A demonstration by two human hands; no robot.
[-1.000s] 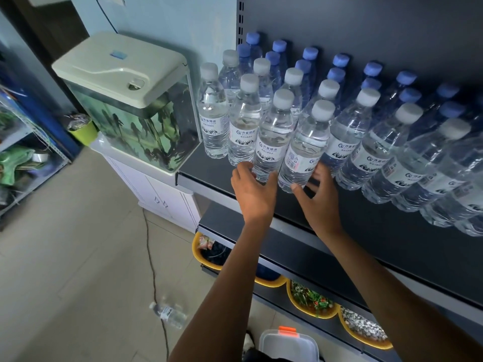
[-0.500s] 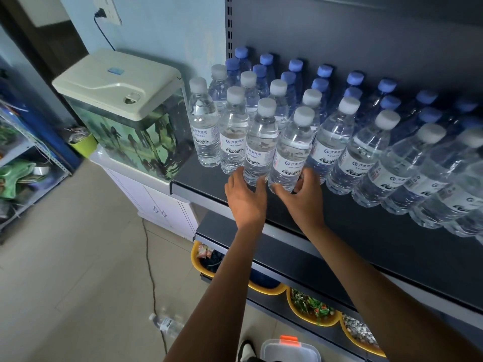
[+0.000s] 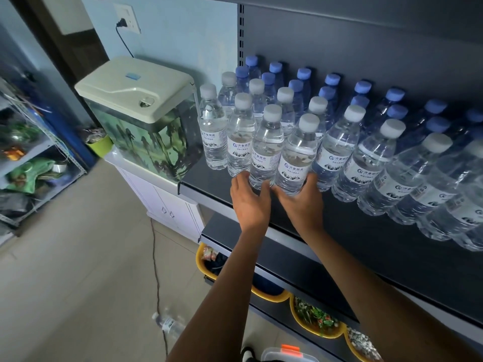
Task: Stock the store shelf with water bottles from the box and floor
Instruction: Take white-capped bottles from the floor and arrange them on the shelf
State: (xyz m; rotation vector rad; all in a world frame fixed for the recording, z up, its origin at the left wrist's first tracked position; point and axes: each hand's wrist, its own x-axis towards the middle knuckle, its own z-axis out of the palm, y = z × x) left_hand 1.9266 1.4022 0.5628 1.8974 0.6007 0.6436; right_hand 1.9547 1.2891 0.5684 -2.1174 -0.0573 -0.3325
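Head view: left grip (image 3: 251, 198) curls round the base of a clear plastic white-capped water bottle (image 3: 266, 152). Right grip (image 3: 300, 202) wraps the base of the neighbouring clear white-capped bottle (image 3: 296, 158), just to the right; the two thumbs sit v. close, touching or not can't be told. Both bottles stand upright on the dark grey metal shelf (image 3: 366, 244), in a front row w/ more white-capped bottles either side of the grips. Beyond the grips, at the back, stand blue-capped bottles (image 3: 303, 74). Well below and left of the left grip, a small clear floor bottle (image 3: 170, 323) lies on its side by a black cord (image 3: 154, 257). Left of the left grip: a glass fish tank w/ cream lid (image 3: 138, 87). Below both grips, yellow bowls (image 3: 316, 333) on the bottom shelf.
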